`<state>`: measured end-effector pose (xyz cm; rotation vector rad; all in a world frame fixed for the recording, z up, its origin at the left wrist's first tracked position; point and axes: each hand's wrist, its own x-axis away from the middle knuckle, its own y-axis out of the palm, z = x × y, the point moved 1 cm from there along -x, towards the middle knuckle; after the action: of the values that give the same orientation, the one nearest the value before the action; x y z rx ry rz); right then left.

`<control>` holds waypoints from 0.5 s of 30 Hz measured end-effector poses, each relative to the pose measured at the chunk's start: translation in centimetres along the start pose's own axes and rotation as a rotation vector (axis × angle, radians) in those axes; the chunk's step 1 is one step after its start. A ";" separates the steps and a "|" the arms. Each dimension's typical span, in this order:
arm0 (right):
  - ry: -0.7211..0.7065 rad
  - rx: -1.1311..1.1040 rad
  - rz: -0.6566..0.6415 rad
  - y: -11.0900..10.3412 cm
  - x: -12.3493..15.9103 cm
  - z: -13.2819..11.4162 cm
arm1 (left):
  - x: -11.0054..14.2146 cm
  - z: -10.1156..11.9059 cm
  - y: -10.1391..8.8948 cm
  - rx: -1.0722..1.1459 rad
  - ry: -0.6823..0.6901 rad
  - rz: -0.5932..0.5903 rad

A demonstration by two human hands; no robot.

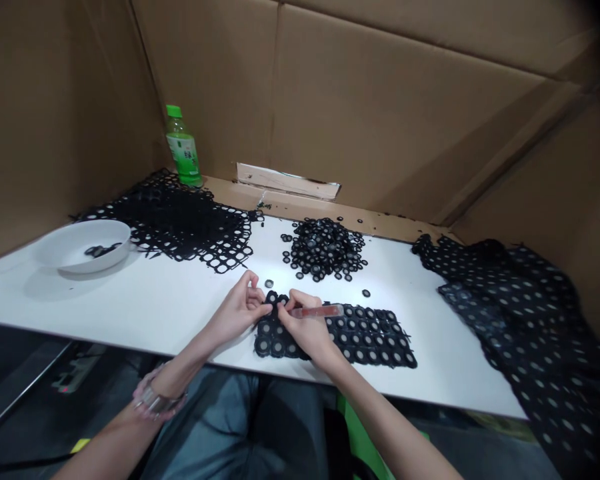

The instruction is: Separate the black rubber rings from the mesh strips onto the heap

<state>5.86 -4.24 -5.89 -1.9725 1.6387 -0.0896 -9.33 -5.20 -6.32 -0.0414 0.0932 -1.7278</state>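
A black rubber sheet of ring-shaped parts [370, 337] lies near the table's front edge, with pale discs showing in its rows. My left hand [240, 308] pinches the raised upper-left corner of that sheet between thumb and fingertip. Closed around a slim, reddish, see-through pen-like tool [317, 311], my right hand [304, 325] works at the same corner; the tool's tip is hidden by the fingers. One loose black ring [269, 283] rests just beyond the left fingertips, and another loose ring [366, 293] lies past the sheet.
Behind the hands is a heap of small black rings [325, 248]. A tangle of black perforated scrap [180, 213] and a white bowl [80, 247] with several rings sit left. A green bottle [184, 150] stands behind. More black sheets [520, 300] hang over the right edge. Cardboard walls [380, 100] enclose the table.
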 end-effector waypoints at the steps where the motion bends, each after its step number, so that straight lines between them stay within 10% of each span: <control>1: -0.002 0.018 -0.006 0.1 0.0 0.0 | 0.0 0.0 0.0 -0.003 0.003 -0.002; 8: 0.016 -0.055 -0.045 0.4 -0.3 -0.3 | -0.1 0.1 -0.3 0.018 -0.044 0.042; 15: 0.314 -0.626 0.156 0.0 -0.7 -0.2 | 0.2 -0.3 -0.8 -0.157 -0.066 0.006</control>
<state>5.56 -3.72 -5.51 -2.3562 2.2211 0.2109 -10.18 -5.27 -6.56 -0.2136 0.1797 -1.7084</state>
